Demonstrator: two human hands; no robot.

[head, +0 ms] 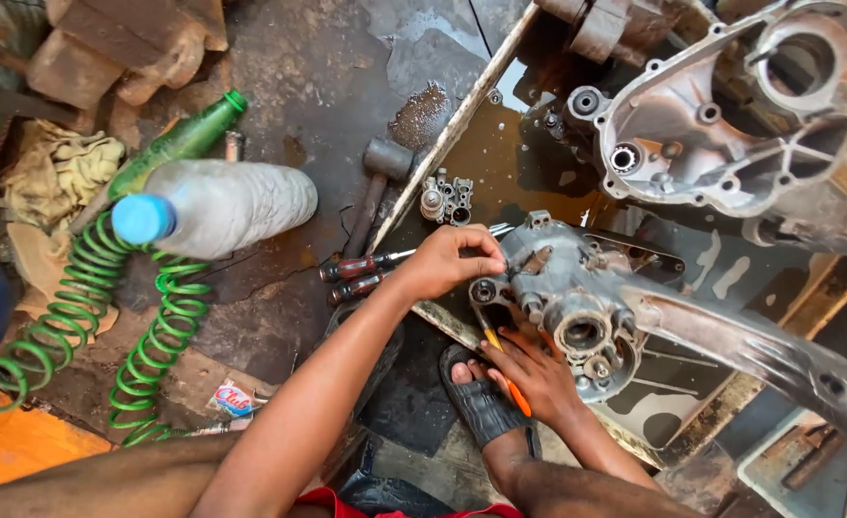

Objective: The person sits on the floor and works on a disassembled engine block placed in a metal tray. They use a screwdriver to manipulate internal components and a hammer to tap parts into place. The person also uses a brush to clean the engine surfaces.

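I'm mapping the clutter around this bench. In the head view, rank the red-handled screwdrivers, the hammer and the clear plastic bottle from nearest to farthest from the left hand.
1. Red-handled screwdrivers: on the floor just left of the left hand.
2. Hammer: up and left, head beside the tray edge.
3. Clear plastic bottle: far left, lying over the green coiled hose.

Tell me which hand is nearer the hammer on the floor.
Left. The left hand rests on the engine casing, just right of the hammer; the right hand is lower, farther away.
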